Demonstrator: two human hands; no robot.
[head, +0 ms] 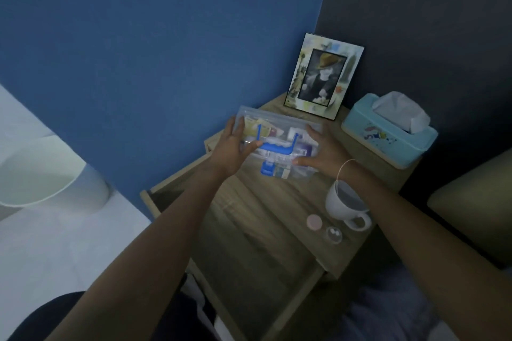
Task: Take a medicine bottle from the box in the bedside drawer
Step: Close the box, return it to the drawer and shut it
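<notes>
A clear plastic box [279, 124] with a blue handle and blue latch sits at the back of the wooden bedside table top [266, 202]. Packets and cartons of medicine show through its lid; I cannot pick out a bottle among them. My left hand [232, 147] grips the box's left end, thumb across the lid. My right hand [321, 152] holds its right end, fingers spread on the lid. The drawer [160, 196] stands pulled out to the left below the top, its inside dark.
A picture frame [324, 77] leans in the back corner. A light blue tissue box [388, 133] stands at the right. A white cup [346, 202], a pink lid [314, 222] and a small clear dome [333, 234] lie near the right edge. A white bin [41, 177] stands on the left floor.
</notes>
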